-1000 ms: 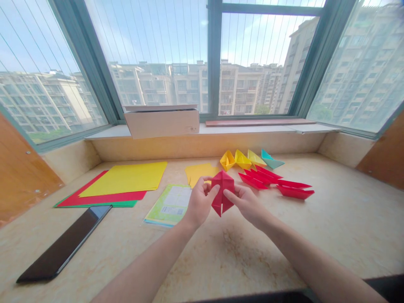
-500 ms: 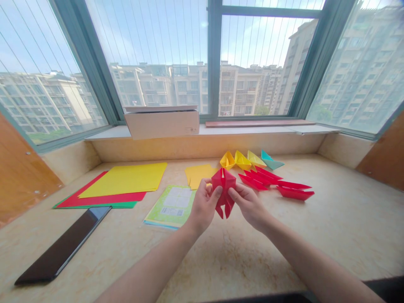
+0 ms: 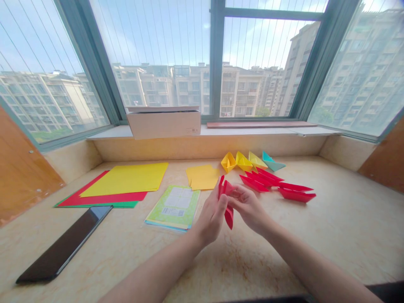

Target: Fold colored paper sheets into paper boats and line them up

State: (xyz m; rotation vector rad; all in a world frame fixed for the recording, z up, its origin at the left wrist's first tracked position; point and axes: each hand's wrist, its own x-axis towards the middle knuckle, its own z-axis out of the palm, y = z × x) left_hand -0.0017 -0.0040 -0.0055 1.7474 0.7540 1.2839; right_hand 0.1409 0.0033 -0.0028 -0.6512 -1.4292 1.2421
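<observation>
Between my two hands, above the stone sill, is a folded piece of red paper [image 3: 229, 216], tilted and partly hidden by my fingers. My left hand [image 3: 212, 214] is closed around its left side, thumb on the near face. The fingertips of my right hand [image 3: 248, 206] pinch its right side near the upper part. Just beyond and to the right lie several red folded paper boats [image 3: 296, 193]. Behind those stand yellow paper boats [image 3: 243, 161] and one teal paper boat [image 3: 273, 162] in a row.
Small orange-yellow paper sheets [image 3: 203, 176] lie behind my hands. A plastic-wrapped green paper pack [image 3: 172, 206] is left of them. Further left are large yellow sheets [image 3: 126, 179] over red and green ones, and a black phone [image 3: 63, 248]. A white box [image 3: 164, 123] rests on the window ledge.
The red folded paper has gone from facing me flat, through bulging at its middle, to being turned edgewise and tilted. My left hand has wrapped further around it.
</observation>
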